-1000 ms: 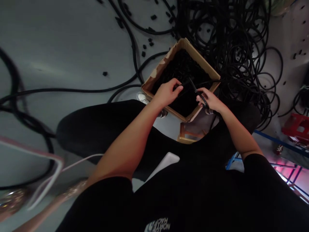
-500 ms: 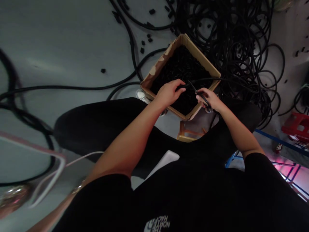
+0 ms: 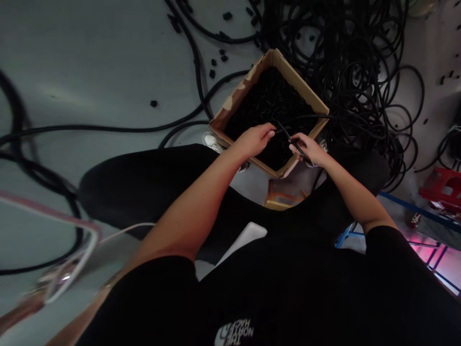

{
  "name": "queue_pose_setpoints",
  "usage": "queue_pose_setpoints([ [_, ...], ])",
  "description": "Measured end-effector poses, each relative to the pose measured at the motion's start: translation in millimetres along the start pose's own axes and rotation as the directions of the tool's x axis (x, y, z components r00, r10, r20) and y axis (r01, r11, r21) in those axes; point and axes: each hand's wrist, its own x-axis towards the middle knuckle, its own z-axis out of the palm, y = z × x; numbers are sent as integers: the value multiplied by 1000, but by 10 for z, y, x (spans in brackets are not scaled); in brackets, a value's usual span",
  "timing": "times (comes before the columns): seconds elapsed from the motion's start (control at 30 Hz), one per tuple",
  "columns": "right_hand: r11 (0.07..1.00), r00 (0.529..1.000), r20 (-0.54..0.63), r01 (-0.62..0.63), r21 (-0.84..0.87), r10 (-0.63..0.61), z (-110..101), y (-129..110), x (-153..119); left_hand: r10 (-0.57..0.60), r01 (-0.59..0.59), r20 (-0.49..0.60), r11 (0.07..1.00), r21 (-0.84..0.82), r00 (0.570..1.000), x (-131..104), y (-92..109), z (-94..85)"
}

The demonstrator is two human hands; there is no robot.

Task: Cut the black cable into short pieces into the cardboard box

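Observation:
My right hand point(image 3: 306, 149) is closed round the handles of a pair of dark scissors point(image 3: 284, 130), whose blades point up and left over the box. My left hand point(image 3: 256, 139) is closed in a pinch, its fingertips just left of the blades. A dark end shows at those fingertips, seemingly of a black strip point(image 3: 306, 116). That strip crosses the right corner of the cardboard box point(image 3: 298, 79) from the pile beyond. Many short black pieces point(image 3: 268, 96) fill the box below both hands.
A tangled heap of black strip point(image 3: 360, 72) lies beyond the box on the right. Loose black bits point(image 3: 212, 74) are scattered on the floor. A wooden stool point(image 3: 283, 199) shows between my legs, a red stool point(image 3: 442, 185) at right. Another person's hand point(image 3: 25, 312) is at lower left.
My left hand has drawn slightly down and its fingers have closed in more. The scissors have shifted a little left. At lower left, the other person's hand has moved.

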Motion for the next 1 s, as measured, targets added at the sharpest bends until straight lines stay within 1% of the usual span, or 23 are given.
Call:
queue_pose_setpoints([
  [0.1, 997, 997, -6, 71, -31, -71, -7, 12, 5, 2, 1, 62, 999, -50, 998, 3, -48, 18],
  [0.2, 992, 994, -16, 110, -64, -111, -31, 20, -1, -18, 26, 84, 995, -101, 996, 15, -98, 3],
  [0.37, 996, 998, 9, 59, -66, -59, -52, 52, -1, -48, 57, 65, 989, -134, 997, 45, -143, -58],
  [0.47, 998, 1000, 0, 30, -48, -30, -48, 81, 26, -69, 74, 40, 991, -113, 997, 60, -139, -84],
  [0.57, 1000, 1000, -14, 25, -18, -25, -35, 103, 58, -69, 70, 11, 994, -85, 998, 71, -119, -90],
  [0.63, 999, 999, -1, 36, -16, -36, -20, 113, 74, -69, 69, 3, 994, -90, 998, 71, -92, -85],
  [0.77, 998, 997, 62, 53, -46, -50, 25, 119, 91, -79, 84, 53, 991, -105, 995, 43, -6, -61],
  [0.83, 997, 996, 71, 58, -59, -53, 39, 107, 89, -70, 78, 91, 992, -96, 993, 27, 36, -42],
  [0.9, 996, 996, 72, 56, -66, -51, 40, 79, 73, -66, 75, 103, 993, -91, 993, 18, 60, -21],
  [0.93, 997, 996, 71, 51, -64, -46, 36, 61, 60, -72, 80, 87, 992, -93, 994, 17, 63, -14],
  [1.0, 998, 997, 67, 36, -49, -33, 22, 20, 31, -97, 98, 19, 990, -104, 995, 18, 54, -8],
])
